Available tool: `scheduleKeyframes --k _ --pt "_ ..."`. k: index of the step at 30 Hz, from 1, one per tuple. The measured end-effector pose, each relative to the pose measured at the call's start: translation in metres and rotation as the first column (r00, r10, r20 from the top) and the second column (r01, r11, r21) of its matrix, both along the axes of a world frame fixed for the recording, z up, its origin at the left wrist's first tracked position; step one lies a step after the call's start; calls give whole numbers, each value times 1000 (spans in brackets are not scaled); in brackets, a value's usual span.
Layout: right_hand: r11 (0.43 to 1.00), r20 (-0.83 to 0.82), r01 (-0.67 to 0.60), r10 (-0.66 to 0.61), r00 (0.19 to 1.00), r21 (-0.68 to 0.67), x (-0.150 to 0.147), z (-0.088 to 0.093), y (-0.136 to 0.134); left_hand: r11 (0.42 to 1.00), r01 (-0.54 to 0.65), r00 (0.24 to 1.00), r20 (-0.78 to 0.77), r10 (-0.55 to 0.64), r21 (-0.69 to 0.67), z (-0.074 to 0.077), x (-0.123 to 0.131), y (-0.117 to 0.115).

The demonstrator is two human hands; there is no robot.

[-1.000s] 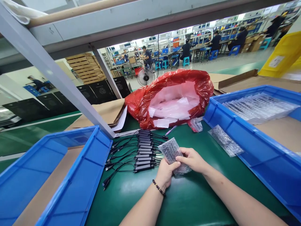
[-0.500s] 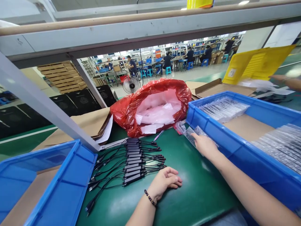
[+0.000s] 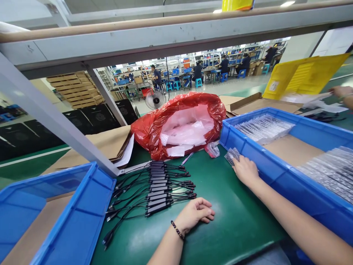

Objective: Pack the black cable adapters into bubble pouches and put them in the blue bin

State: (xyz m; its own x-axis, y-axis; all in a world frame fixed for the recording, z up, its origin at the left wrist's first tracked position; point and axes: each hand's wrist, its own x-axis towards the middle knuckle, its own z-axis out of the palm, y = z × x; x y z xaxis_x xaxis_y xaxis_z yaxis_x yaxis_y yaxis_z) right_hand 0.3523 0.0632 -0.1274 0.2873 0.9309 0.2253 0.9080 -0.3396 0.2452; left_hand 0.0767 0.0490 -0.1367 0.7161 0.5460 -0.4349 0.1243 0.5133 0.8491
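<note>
My right hand has its fingers closed on a clear bubble-wrap bag, low over the green tabletop beside the right blue bin. Part of the bag is hidden under the hand. Resting on the table, my left hand is loosely curled and holds nothing. Just left of it lies a row of black adapter cables, each with a slim box in the middle and plugs at its ends. A small clear-and-red plastic packet lies at the mouth of the red bag, which holds white packing pieces.
The right blue bin holds rows of bubble-wrapped items on cardboard. Another blue bin stands at the left. A pen lies behind the cables. A metal frame crosses above. Another person's hand is near a yellow bin.
My right hand has drawn the bubble-wrap bag a little to the right, away from the red bag and the small packet. My left hand stays resting in place.
</note>
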Motion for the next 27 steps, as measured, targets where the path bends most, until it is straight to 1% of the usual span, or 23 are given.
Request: scheduleKeyframes --k 4,7,9,11,12,13,15,17,18,19,20,21,24,25,27 --pt "999 22 9 -10 1000 43 -4 3 -4 1000 -2 1000 -7 2 3 1 1 0" --pt "990 33 -18 13 999 138 -12 12 -7 1000 3 1000 -9 -3 10 0 2 0" --pt "968 29 -95 91 995 231 -24 18 -8 999 24 1000 -10 -24 23 -1 2 -1" --pt "922 -3 -234 247 969 308 -44 24 -7 995 93 996 -10 -92 45 -1 0 -1" --pt "888 -35 -321 352 935 330 -57 26 -5 987 150 989 -14 -150 58 -1 -1 -1" --pt "846 -81 -410 461 884 340 -73 28 -4 972 225 974 -23 -224 73 0 -2 -2" --pt "749 -204 -579 652 730 321 -109 31 -2 911 399 917 -69 -394 102 2 -5 -3" --pt "647 -323 -714 758 566 267 -146 31 0 830 543 839 -142 -526 126 3 -7 -4" --pt "601 -370 -766 781 503 229 -163 30 2 794 592 804 -173 -569 137 2 -8 -4" --pt "565 -409 -803 788 459 188 -179 28 5 766 627 777 -194 -599 146 1 -8 -4" --pt "541 -441 -829 784 436 142 -192 26 8 745 648 760 -205 -618 156 0 -8 -4" --pt "528 -465 -844 773 432 95 -202 24 11 730 663 747 -207 -631 166 -1 -9 -4" --pt "524 -499 -852 737 455 -3 -220 16 20 707 682 731 -215 -648 187 -3 -9 -3" --pt "520 -509 -854 735 449 -3 -221 16 21 707 681 731 -223 -645 191 -2 -10 -3" --pt "506 -545 -861 737 399 55 -217 19 21 721 667 743 -235 -627 187 0 -10 -4"
